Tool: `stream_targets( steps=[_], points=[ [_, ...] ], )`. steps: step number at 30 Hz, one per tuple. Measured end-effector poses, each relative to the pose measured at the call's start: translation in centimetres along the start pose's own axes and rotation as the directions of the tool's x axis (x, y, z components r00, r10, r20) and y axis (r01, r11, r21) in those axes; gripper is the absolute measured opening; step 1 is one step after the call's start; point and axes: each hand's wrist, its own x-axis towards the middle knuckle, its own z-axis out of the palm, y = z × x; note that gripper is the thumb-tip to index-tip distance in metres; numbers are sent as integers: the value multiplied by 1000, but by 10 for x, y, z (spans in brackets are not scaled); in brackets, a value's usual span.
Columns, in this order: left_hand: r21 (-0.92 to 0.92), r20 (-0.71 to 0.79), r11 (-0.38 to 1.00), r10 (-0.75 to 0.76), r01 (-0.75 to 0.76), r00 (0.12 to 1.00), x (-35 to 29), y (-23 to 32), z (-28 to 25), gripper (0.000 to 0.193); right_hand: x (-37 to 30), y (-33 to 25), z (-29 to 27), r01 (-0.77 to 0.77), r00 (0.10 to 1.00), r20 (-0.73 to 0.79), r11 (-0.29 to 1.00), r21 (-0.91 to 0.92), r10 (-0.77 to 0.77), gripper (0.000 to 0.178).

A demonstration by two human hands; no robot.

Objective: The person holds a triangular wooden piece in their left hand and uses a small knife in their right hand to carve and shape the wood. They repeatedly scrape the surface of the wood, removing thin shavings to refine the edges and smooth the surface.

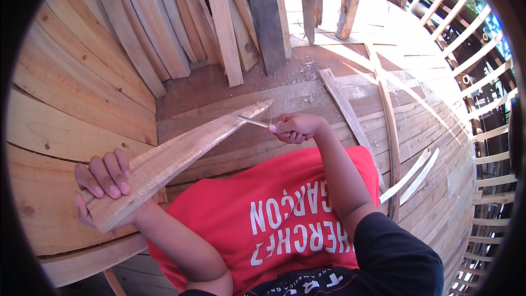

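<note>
My left hand (pixel 109 178) is wrapped round the wide end of a long, curved wooden plank (pixel 181 159), fingers over its top face. The plank slants up and away to the right and narrows to a rough, pointed far end. My right hand (pixel 296 127) is closed round a slim, straight tool (pixel 255 122), with a thin pale length showing. Its front end meets the plank's edge near the narrow tip. Whether it is a blade or a pencil I cannot make out, and its rear is hidden in my fist.
Red cloth (pixel 219 203) with white lettering covers my lap. Planks (pixel 137 22) lean against the curved wooden wall (pixel 82 109) on the left. Shavings (pixel 301 79), long battens (pixel 386 115) and pale offcuts (pixel 419 175) lie on the plank floor. Upright ribs (pixel 493 159) line the right side.
</note>
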Motion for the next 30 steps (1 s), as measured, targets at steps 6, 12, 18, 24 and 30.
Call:
stream_targets(
  steps=[6, 12, 18, 24, 30],
  points=[
    [-39, 24, 999, -15, 16, 1000, 1, -4, 13, 32, -4, 12, -55, 370, 284, -791, 823, -431, -542, 22],
    [-45, 25, 999, -8, 9, 1000, 1, -3, 18, 33, -11, 2, -44, 398, 204, -776, 774, -492, -597, 27],
    [-35, -69, 999, 23, -26, 997, -1, -5, 11, 32, 5, -7, 21, 254, 663, -598, 886, -387, -451, 20],
    [-22, -169, 999, 37, -41, 985, -3, -5, 12, 27, 40, 8, 74, 3, 676, -586, 797, -605, -447, 53],
    [-48, -80, 998, 27, -31, 996, -4, -4, 19, 28, 49, 17, 58, -94, 575, -669, 774, -626, -471, 57]
  ],
)
